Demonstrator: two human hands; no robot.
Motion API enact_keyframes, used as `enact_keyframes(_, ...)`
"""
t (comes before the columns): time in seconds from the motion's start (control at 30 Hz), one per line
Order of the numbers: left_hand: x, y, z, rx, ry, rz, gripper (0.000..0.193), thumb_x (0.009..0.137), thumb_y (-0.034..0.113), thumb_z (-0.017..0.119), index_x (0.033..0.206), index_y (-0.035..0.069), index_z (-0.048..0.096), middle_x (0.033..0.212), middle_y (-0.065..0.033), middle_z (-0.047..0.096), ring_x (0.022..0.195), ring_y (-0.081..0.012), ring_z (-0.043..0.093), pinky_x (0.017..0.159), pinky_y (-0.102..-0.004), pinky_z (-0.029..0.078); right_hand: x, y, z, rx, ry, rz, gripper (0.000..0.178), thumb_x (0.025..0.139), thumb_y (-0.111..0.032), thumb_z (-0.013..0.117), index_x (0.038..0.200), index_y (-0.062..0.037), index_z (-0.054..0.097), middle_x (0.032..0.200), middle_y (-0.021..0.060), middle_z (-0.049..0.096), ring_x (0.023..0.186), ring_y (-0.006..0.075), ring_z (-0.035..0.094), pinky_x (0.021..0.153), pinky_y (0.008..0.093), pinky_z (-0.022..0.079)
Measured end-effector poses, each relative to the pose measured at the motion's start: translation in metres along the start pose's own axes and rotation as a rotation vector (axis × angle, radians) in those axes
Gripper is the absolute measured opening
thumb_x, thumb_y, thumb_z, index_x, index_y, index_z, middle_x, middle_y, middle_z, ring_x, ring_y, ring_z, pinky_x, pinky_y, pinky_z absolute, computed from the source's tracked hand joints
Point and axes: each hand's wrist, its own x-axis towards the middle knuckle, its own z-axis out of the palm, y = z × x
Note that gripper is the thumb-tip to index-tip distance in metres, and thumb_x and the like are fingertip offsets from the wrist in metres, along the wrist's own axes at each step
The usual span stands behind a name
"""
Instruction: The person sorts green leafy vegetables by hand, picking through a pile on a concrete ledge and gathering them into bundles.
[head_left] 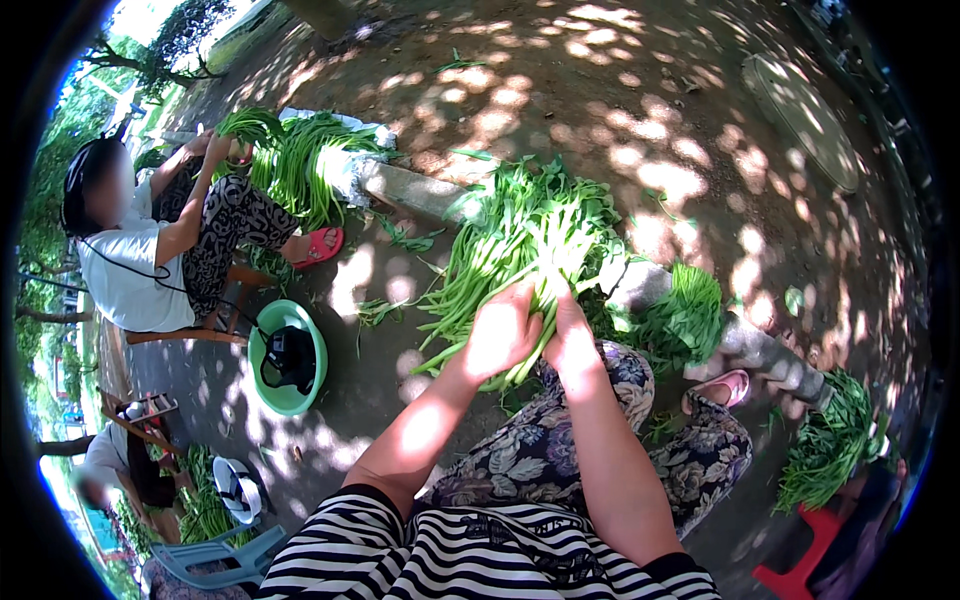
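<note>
In front of me lies a big heap of long-stemmed leafy greens point(520, 225), which look like water spinach. My left hand point(508, 325) is closed around some of the pale green stems at the near side of the heap. Right beside it, my right hand point(570, 335) is also closed on stems, its thumb side toward the left hand. Stem ends stick out below and to the left of my hands, and the leaves point away from me. My fingers hide exactly how many stems each hand grips.
A bundle of greens point(690, 310) rests on the stone curb point(765, 350) to my right; another bundle point(830, 440) lies farther right near a red stool point(800, 555). At left, a seated person point(150, 250) handles greens beside a green basin point(320, 365) with a dark object inside.
</note>
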Motion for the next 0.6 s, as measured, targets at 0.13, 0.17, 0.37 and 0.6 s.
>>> enact_keyframes(0.13, -0.001, 0.012, 0.004, 0.005, 0.048, -0.049, 0.039, 0.070, 0.002, 0.049, 0.108, -0.005, 0.046, 0.101, -0.0258, 0.052, 0.094, -0.0400, 0.051, 0.082, -0.0415, 0.042, -0.007, -0.008, 0.008, -0.067, 0.060, 0.085, 0.040, 0.076, -0.025, 0.066, 0.104, 0.0020, 0.053, 0.094, 0.0088, 0.057, 0.085, 0.0167, 0.054, 0.073, 0.0298, 0.045)
enact_keyframes(0.17, 0.000, 0.015, 0.003, 0.015, 0.081, -0.026, 0.039, 0.070, 0.002, 0.049, 0.108, -0.005, 0.046, 0.103, -0.0257, 0.052, 0.096, -0.0399, 0.050, 0.084, -0.0414, 0.042, -0.008, -0.011, 0.009, -0.071, 0.071, 0.131, 0.040, 0.075, -0.023, 0.067, 0.103, 0.0022, 0.053, 0.093, 0.0090, 0.057, 0.084, 0.0170, 0.054, 0.072, 0.0299, 0.046)
enact_keyframes(0.37, -0.017, 0.023, 0.006, 0.000, 0.200, -0.042, 0.044, 0.071, 0.001, 0.052, 0.113, -0.006, 0.042, 0.110, -0.0248, 0.048, 0.102, -0.0393, 0.047, 0.088, -0.0413, 0.039, -0.008, -0.006, 0.013, -0.123, 0.095, 0.046, 0.036, 0.071, -0.020, 0.066, 0.096, 0.0038, 0.055, 0.085, 0.0092, 0.058, 0.074, 0.0183, 0.057, 0.065, 0.0298, 0.048)
enact_keyframes(0.6, -0.026, 0.048, -0.039, 0.063, 0.234, 0.090, 0.030, 0.069, -0.001, 0.062, 0.098, -0.003, 0.055, 0.094, -0.0177, 0.057, 0.086, -0.0317, 0.057, 0.077, -0.0357, 0.046, -0.008, -0.011, 0.012, -0.126, 0.058, 0.066, 0.030, 0.071, -0.016, 0.064, 0.093, 0.0030, 0.056, 0.076, 0.0094, 0.059, 0.063, 0.0182, 0.058, 0.058, 0.0293, 0.049)
